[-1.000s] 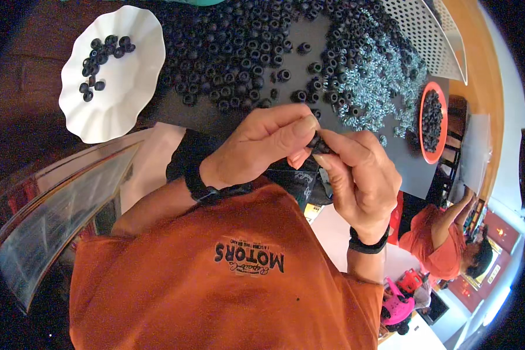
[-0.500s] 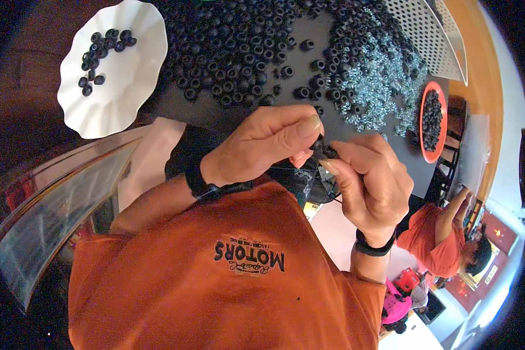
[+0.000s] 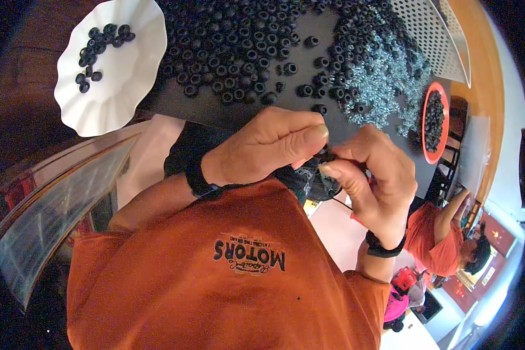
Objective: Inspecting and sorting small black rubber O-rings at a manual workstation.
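My left hand [image 3: 268, 143] and my right hand [image 3: 385, 178] come together in front of my chest, just short of the table edge. The left fingers are pinched around a small black round part [image 3: 325, 153], mostly hidden by the thumb. My right thumb and forefinger close at that same part; whatever sits between their tips is too small to make out. Beyond my hands, many hollow black round pieces [image 3: 233, 52] are spread over the dark table [image 3: 216, 111]. To their right lies a heap of small metal springs [image 3: 385, 81], with black pieces mixed in along its edge.
On the left a white wavy-rimmed plate [image 3: 114, 96] holds several black pieces. An orange bowl [image 3: 433, 156] of small black parts stands at the right, near a white perforated tray [image 3: 429, 41]. Farther right is another person [image 3: 431, 239] in an orange shirt.
My right hand has shifted slightly, its forefinger lifting and blurring with motion at the black part. The left hand stays nearly in place, still pinching.
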`<state>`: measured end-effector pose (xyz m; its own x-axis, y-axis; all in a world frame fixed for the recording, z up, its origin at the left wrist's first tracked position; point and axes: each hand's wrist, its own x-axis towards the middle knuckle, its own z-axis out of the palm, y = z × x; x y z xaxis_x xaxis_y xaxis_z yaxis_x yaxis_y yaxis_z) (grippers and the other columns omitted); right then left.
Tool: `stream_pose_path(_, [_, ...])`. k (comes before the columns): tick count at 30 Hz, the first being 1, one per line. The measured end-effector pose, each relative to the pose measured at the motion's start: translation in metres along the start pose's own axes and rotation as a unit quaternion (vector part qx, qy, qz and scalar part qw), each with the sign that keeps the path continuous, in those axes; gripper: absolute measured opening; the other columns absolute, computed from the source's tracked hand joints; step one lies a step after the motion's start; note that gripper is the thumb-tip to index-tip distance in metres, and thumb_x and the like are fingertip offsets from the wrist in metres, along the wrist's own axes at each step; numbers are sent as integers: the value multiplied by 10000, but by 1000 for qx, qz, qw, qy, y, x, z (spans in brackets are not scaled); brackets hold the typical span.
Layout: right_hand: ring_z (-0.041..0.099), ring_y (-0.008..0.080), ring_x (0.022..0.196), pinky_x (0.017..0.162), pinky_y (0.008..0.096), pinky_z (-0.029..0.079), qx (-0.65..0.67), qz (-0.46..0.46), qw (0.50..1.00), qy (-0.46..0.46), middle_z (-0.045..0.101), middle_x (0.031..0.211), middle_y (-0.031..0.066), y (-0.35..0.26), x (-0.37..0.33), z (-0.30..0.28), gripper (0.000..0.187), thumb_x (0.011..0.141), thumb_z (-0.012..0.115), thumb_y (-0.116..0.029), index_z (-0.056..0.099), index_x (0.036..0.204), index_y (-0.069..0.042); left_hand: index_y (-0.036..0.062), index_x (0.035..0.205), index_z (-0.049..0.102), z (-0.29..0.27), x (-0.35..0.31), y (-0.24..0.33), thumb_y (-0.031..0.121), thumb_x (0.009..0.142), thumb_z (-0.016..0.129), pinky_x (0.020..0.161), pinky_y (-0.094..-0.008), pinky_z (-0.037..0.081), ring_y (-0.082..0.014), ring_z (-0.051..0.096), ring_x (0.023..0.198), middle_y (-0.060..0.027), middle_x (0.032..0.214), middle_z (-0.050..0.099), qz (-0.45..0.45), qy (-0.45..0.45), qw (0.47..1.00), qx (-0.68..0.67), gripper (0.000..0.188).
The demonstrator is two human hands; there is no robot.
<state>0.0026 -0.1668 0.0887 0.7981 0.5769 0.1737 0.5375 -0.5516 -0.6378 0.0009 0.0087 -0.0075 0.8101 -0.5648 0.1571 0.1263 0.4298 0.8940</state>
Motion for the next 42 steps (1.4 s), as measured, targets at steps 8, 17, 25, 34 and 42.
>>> stream_pose_path(8, [502,78,670,578,216,405,124,111,986,-25,553,790,13,5,-6,11,360,728,772,-147,545,961,8,31,810,546,-2,-3,4,320,970,419,553,-244,365,-84,463,597,12,660,492,-46,15,998,28,354])
stream_pose_path(17, [587,133,846,734,233,466,380,272,876,-117,605,960,84,17,-2,10,555,739,762,-127,464,1171,57,40,745,571,-3,0,5,343,958,432,481,-258,355,-95,461,513,2,564,479,4,-7,999,47,396])
stream_pose_path(25, [553,78,756,666,222,463,446,225,863,-69,601,849,23,23,-6,22,387,795,717,-99,512,1102,19,33,707,549,-3,2,7,368,950,451,443,-268,312,-86,408,486,1,560,469,-35,-16,999,-7,425])
stream_pose_path(34, [551,76,740,657,218,458,441,222,866,-84,605,812,14,28,-4,23,294,816,703,-133,545,1021,6,65,619,446,-1,3,14,353,953,441,434,-282,260,-68,337,489,37,548,408,-62,-9,998,-19,441])
stream_pose_path(42, [596,102,775,684,225,482,497,246,828,-83,627,845,50,28,1,25,225,882,624,-148,534,1000,21,60,633,475,1,4,15,318,954,446,448,-267,279,-65,376,495,38,560,435,-78,23,997,15,413])
